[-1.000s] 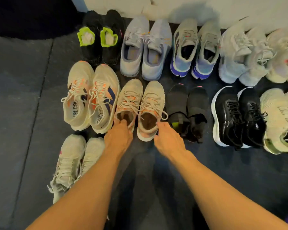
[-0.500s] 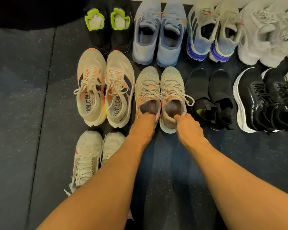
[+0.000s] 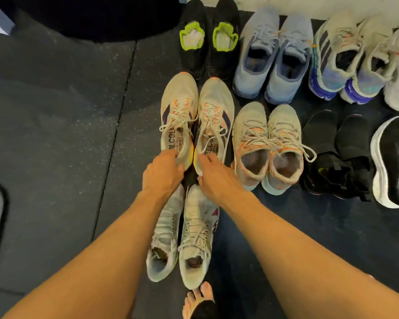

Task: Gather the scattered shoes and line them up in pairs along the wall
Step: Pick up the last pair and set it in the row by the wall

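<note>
Shoes stand in pairs in rows in front of the pale wall. My left hand grips the heel of the left cream shoe, which has orange laces and navy stripes. My right hand closes on the heel of its mate. Just right of them stands a beige knit pair with orange trim, free of my hands. A white pair lies under my forearms, toes touching the cream pair's heels.
The back row holds a black pair with neon-green collars, a blue-grey pair and a striped white-blue pair. A black slip-on pair and a black-and-white sneaker stand to the right. My bare foot is near the bottom edge. A dark rug is at the top left.
Both hands let go of the beige knit pair's heels and moved left onto the heels of the cream pair. The view swung left with them.
</note>
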Motion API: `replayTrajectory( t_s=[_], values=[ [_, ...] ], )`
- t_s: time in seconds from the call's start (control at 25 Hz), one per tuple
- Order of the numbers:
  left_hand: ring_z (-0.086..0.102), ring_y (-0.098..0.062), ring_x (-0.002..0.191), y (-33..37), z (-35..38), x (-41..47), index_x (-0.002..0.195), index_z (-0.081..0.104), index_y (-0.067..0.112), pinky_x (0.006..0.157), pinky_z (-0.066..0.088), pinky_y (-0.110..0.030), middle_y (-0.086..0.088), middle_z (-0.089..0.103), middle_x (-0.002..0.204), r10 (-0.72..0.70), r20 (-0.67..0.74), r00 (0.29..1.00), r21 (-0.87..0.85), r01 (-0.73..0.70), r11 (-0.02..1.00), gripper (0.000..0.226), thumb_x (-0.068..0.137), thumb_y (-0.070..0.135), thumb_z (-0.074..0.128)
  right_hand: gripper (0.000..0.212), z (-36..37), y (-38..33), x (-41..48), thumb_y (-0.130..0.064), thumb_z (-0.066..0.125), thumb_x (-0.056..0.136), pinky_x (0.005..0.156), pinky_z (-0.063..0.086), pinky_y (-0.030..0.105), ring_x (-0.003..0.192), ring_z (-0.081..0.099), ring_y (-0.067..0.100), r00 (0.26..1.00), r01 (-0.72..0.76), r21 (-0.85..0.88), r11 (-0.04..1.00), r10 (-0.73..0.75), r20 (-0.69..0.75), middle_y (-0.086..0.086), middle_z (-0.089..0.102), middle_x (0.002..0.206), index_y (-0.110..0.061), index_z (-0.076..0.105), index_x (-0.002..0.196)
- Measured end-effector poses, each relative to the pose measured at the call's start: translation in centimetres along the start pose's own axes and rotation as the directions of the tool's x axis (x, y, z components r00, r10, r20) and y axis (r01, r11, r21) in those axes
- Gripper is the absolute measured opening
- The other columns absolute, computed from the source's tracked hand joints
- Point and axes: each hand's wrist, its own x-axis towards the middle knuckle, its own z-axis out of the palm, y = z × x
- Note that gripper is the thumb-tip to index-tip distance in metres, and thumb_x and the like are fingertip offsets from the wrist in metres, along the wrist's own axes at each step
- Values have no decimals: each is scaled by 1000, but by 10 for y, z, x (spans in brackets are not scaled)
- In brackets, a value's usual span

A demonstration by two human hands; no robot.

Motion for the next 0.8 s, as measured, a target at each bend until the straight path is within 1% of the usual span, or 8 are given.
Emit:
replayTrajectory(
  t_s=[0.08,0.12,0.2,0.28,0.4,0.52,0.64,0.8],
  values=[
    [58,-41,98,-10,1,5,90,50,12,76,46,-44,-18,62,109,84,87,993,66,-90,994,0,90,12,50,59,15,-6,14,-8,49,94,75,47,46,103,54,41,997,-59,6,998,59,39,18,44,127,-13,21,145],
    [59,-42,92,-12,3,7,83,46,14,71,45,-43,-19,62,101,139,67,988,82,-144,986,9,90,9,49,58,21,-8,19,-6,47,94,70,43,44,97,53,39,996,-94,46,995,93,14,19,47,121,-15,21,145],
    [59,-42,87,-17,5,10,83,51,12,67,43,-40,-19,63,96,181,29,983,106,-183,977,8,90,8,50,49,26,-9,25,-5,41,93,67,33,40,82,46,32,987,-135,172,976,147,-57,17,51,104,-16,28,139],
    [60,-41,89,-20,3,12,94,59,9,67,44,-40,-18,63,100,174,14,985,135,-174,975,9,90,8,52,53,24,-7,27,1,43,87,64,35,39,76,46,30,988,-96,165,982,114,-100,14,53,93,-14,33,136],
    [59,-41,93,-21,2,8,105,58,9,69,42,-41,-19,62,106,162,72,984,187,-173,967,16,91,7,50,68,19,-1,17,8,49,84,82,49,45,105,55,39,996,-67,212,975,76,-37,19,57,120,-18,32,144],
    [55,-39,109,-29,0,-22,126,50,15,86,47,-47,-12,52,133,167,66,984,36,-169,985,36,91,6,47,66,20,-7,-16,1,48,88,98,43,44,127,45,33,997,-63,223,973,69,-22,6,29,153,-20,28,148],
    [49,-32,122,-37,6,-73,142,37,18,96,43,-49,-3,33,151,173,41,984,-123,-167,978,50,93,15,49,57,29,-24,-60,-7,49,90,93,46,45,122,49,32,993,-89,153,984,99,-59,3,27,152,-17,34,144],
    [56,-34,106,-58,20,-137,128,51,16,85,47,-45,-10,44,132,-66,110,992,-92,76,993,36,94,28,46,35,58,-55,-110,-15,48,93,86,46,43,113,53,32,978,-190,100,977,179,108,8,49,130,-15,50,128]
  ],
)
